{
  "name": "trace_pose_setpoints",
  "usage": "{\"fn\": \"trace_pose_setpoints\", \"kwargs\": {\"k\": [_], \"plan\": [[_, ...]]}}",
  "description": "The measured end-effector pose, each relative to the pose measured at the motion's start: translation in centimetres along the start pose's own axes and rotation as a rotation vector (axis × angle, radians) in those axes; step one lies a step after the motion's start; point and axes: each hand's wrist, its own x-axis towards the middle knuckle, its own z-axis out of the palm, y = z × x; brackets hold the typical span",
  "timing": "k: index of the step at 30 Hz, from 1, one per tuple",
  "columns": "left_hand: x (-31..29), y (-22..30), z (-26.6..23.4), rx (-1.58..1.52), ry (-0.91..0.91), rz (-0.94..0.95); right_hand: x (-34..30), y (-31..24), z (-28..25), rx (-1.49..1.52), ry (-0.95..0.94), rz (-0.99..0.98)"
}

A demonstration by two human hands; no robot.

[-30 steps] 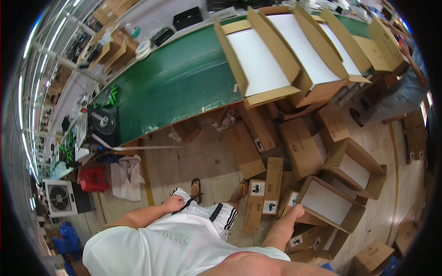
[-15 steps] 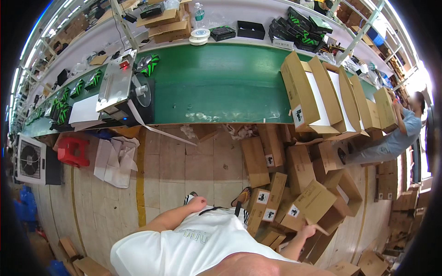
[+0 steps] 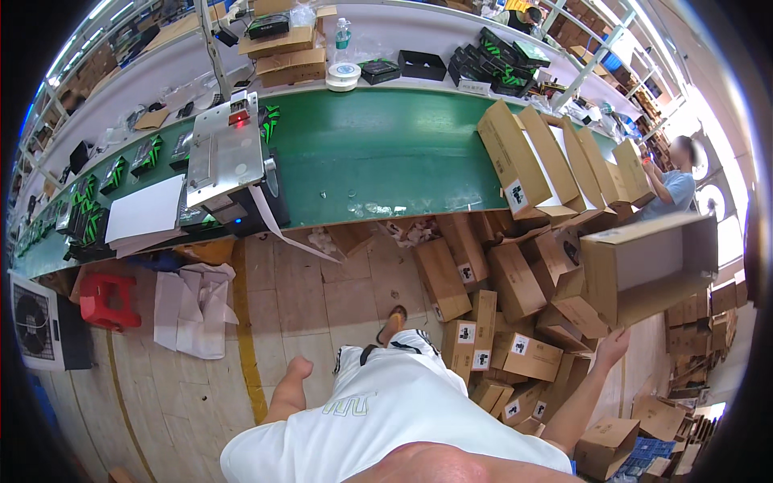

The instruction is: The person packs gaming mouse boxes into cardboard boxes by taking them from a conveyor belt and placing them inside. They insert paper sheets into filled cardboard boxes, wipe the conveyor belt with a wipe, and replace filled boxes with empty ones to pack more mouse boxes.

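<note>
Up off the floor at the right is an open brown cardboard box [image 3: 602, 275], tilted so its pale inside shows. My right hand [image 3: 613, 348] grips its lower edge with the arm stretched out. Part of the fingers is hidden against the box. Low at my left side hangs my left hand [image 3: 299, 368], its fingers curled in with nothing seen in them. Beneath and beside the raised box, a pile of cardboard boxes [image 3: 527, 356] lies on the floor, several with white labels.
A green-topped bench [image 3: 386, 153] runs across ahead, with open cartons [image 3: 507, 161] standing at its right. A metal machine [image 3: 225, 153] trails a white strip at the left. A red stool [image 3: 110, 300] and a fan unit [image 3: 44, 322] stand below. Another person [image 3: 676, 181] works far right.
My right hand has come up and outward from the pile, now with an open cardboard box raised in it. My left hand has dropped back to my side. The view has shifted.
</note>
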Motion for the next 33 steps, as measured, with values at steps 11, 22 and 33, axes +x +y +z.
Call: {"fn": "trace_pose_setpoints", "kwargs": {"k": [11, 22, 33], "plan": [[1.1, 7.4, -3.0, -0.281, 0.06, 0.156, 0.1, -18.9, 18.9, 0.217, -0.437, -0.458], [3.7, 10.8, -9.6, -0.467, 0.215, -0.048, 2.2, -26.3, 38.5, 0.163, -1.256, -0.634], [4.8, 10.8, -12.9, -0.454, 0.285, -0.085, 3.0, -31.9, 38.8, -0.146, -1.602, -0.554]]}}
